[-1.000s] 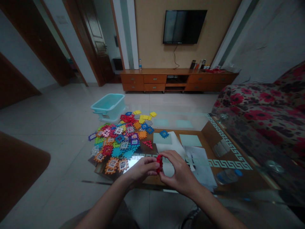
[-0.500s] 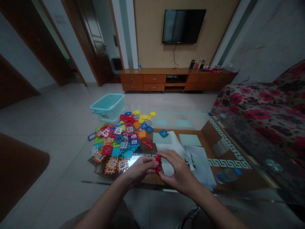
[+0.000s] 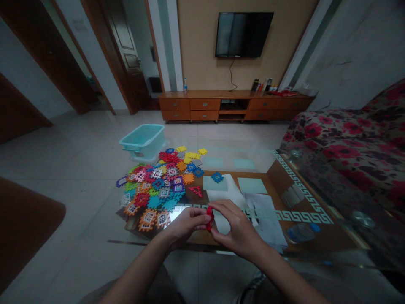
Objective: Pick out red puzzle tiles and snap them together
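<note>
Between my two hands, above the near edge of the glass table, is a small red plastic building piece (image 3: pixel 209 218), seen nearly edge-on. My left hand (image 3: pixel 189 221) pinches it from the left with thumb and fingers. From the right, my right hand (image 3: pixel 233 226) grips its top and bottom between index finger and thumb. Whether it is one piece or more pressed together I cannot tell. Beyond it lies a red triangular piece (image 3: pixel 196 191) on the glass. A heap of colourful interlocking tiles (image 3: pixel 164 193), some with window frames, spreads to the left. A single blue tile (image 3: pixel 217 177) rests apart.
A turquoise plastic bin (image 3: pixel 144 141) stands behind the heap. White papers (image 3: pixel 265 219) and a water bottle (image 3: pixel 302 233) appear at or beneath the glass on the right. A floral sofa (image 3: pixel 351 143) flanks the right side; a TV cabinet (image 3: pixel 205 104) stands against the far wall.
</note>
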Demonstrator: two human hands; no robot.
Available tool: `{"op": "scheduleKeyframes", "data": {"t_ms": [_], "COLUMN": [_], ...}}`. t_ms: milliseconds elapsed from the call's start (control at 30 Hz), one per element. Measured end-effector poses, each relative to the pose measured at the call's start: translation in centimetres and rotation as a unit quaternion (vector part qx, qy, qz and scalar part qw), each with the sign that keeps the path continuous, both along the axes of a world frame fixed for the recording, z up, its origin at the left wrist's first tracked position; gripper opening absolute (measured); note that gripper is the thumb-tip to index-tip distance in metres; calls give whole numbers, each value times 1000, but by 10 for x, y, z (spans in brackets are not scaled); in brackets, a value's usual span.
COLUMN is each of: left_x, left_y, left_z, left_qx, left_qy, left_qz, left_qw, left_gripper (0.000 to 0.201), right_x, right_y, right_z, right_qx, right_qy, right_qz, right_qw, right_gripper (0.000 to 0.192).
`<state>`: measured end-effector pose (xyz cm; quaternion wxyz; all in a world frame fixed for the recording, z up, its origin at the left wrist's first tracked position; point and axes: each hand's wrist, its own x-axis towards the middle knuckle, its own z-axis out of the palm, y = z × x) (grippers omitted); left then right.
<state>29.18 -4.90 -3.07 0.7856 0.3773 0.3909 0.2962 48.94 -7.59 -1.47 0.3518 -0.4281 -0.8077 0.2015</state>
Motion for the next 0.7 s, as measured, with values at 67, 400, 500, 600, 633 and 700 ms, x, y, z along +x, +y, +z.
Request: {"op": "scheduleKeyframes", "data": {"t_ms": [67, 400, 500, 600, 633, 700], "left_x": [1, 6, 8, 10, 11, 12], "left_y": [0, 6, 6, 5, 4, 4], "left_z": [0, -11, -11, -12, -12, -14], "left_qx": [-4, 10, 24, 37, 40, 45], "left_qy": [2, -61, -63, -63, -62, -58], "left_qz": [4, 181, 198, 178, 172, 169], "left_qw": [1000, 982, 978, 981, 982, 983], "left_gripper": [39, 33, 31, 30, 31, 32], "right_x": [0, -15, -19, -20, -20, -20], "right_y": [0, -3, -3, -1, 0, 1], "right_z": [-1, -2, -8, -10, -10, -10], "right_qx": [0, -163, -263, -302, -306, -313], "right_qy": [3, 136, 171, 191, 198, 220], "right_qz": [2, -136, -144, -146, -146, -140], "right_qw": [1000, 968, 939, 923, 920, 913], "right_gripper": [58, 50, 41, 43, 43, 42]}}
